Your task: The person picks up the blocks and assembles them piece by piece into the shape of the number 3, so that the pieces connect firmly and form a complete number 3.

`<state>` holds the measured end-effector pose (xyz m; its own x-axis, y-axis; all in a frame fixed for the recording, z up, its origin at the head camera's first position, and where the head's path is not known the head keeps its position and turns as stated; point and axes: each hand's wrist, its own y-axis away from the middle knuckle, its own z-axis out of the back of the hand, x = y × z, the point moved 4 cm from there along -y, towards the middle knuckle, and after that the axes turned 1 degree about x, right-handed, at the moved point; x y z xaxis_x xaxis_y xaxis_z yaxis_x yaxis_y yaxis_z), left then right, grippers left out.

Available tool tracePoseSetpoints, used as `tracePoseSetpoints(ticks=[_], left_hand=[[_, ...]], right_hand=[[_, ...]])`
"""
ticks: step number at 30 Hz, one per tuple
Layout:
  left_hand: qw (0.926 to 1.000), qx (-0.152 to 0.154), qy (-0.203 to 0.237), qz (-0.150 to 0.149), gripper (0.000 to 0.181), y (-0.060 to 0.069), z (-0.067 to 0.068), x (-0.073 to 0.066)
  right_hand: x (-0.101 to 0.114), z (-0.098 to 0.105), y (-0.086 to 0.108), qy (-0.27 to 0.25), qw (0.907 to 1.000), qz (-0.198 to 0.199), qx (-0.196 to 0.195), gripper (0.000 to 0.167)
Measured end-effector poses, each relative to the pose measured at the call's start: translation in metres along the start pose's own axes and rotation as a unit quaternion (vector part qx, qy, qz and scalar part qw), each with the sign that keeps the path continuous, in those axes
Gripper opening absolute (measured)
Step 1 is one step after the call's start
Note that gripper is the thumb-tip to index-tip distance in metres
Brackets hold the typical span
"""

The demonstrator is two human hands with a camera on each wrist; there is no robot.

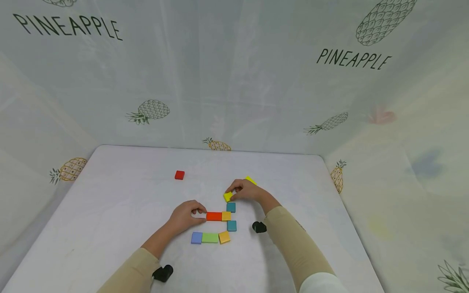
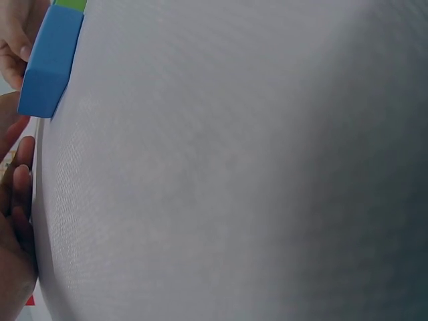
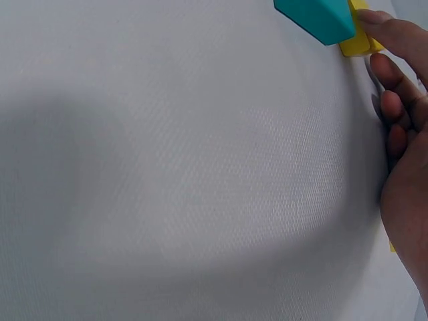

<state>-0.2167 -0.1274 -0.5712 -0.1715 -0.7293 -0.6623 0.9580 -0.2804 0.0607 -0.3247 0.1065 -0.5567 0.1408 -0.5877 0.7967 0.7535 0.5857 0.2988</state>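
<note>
In the head view my right hand (image 1: pixel 246 190) pinches a small yellow block (image 1: pixel 228 197) between thumb and fingers, just beyond a teal block (image 1: pixel 231 207). The right wrist view shows the fingertips on this yellow block (image 3: pixel 356 41), close to the teal block (image 3: pixel 319 19). My left hand (image 1: pixel 187 216) holds the left end of a red-orange block (image 1: pixel 214 216) with thumb and index finger. That block meets an orange block (image 1: pixel 226 216) at its right end. Below it lies a second teal block (image 1: pixel 231 226). In the left wrist view, a blue block (image 2: pixel 48 63) partly hides the fingers.
Nearer the front, a blue-violet block (image 1: pixel 196 238), a light green block (image 1: pixel 210 238) and a tilted orange block (image 1: pixel 224 237) form a row. A red block (image 1: pixel 179 175) lies at the back left. Another yellow block (image 1: pixel 250 180) is partly behind the right hand.
</note>
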Motion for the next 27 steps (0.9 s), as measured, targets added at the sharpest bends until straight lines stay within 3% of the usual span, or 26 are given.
tracePoseSetpoints(ticks=[27], left_hand=[[1.0000,-0.003,0.006,-0.003,0.021,0.0011,0.0012,-0.0022]], right_hand=[[-0.0027,-0.0007,0.0008,-0.007,0.9997,-0.020,-0.012,0.021]])
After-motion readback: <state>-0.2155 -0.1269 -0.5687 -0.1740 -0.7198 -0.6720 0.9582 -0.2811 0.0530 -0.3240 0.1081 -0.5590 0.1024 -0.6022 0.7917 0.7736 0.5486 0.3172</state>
